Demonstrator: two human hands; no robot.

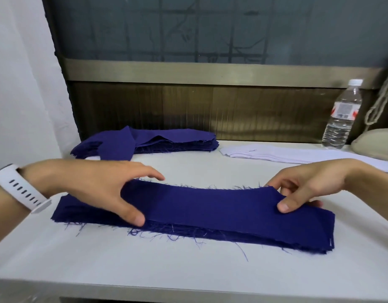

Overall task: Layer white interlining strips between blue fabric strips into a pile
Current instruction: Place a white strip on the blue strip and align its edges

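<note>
White table [188, 276] up front, plain white wall [20, 84] on the left, and behind it a dark frosted window [188, 27] over a brass band [188, 73] and ribbed brown panel [167, 110].

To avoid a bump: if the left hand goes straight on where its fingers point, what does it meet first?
Probably the right hand, pinching the far end of the blue strip under the left hand; only that strip lies between.
</note>
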